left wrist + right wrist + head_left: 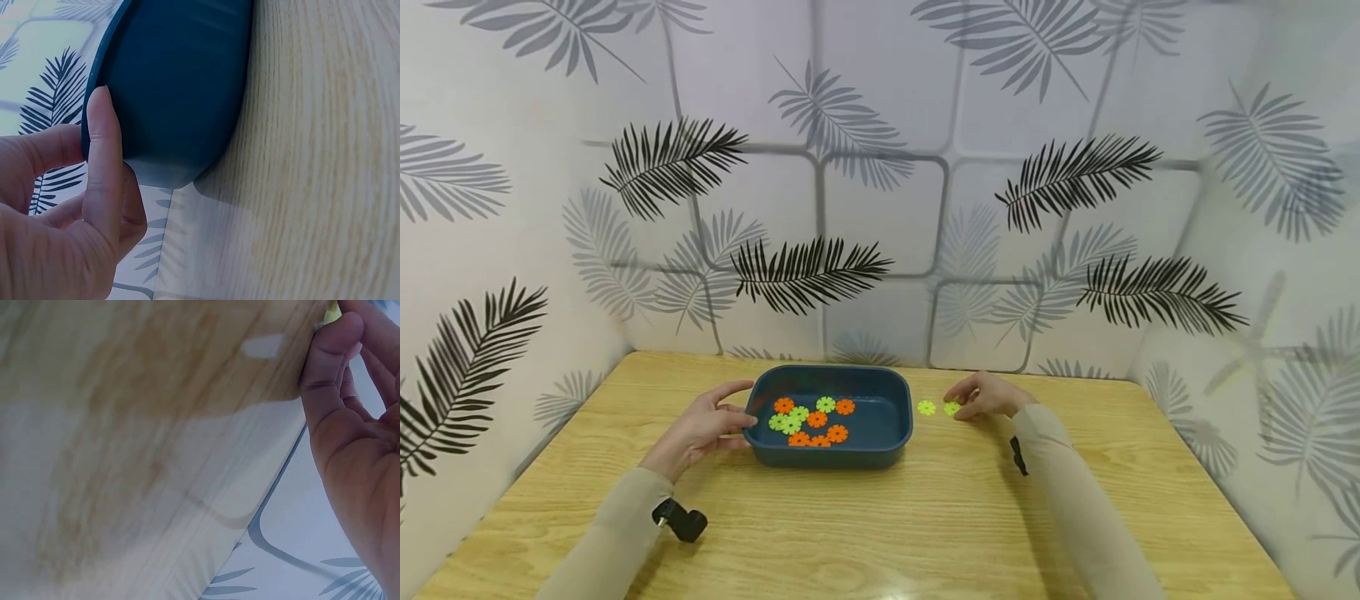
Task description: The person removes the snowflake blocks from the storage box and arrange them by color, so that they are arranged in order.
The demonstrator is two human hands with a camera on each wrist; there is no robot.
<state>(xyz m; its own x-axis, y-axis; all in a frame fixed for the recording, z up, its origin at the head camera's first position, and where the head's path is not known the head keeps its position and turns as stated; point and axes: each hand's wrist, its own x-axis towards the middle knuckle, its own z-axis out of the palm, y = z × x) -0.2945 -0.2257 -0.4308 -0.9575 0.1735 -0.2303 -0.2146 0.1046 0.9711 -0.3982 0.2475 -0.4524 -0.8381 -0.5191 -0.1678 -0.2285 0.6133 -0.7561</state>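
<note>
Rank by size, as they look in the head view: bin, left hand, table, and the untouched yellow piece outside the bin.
Largest to smallest:
1. Table
2. Bin
3. Left hand
4. Yellow piece

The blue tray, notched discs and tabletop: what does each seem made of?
Blue tray: probably plastic, satin; even colour, rounded corners, soft highlights.
Notched discs: likely plastic; uniform bright colours; finish too small to tell.
Tabletop: wood or laminate, somewhat glossy; grain streaks, glare.
</note>
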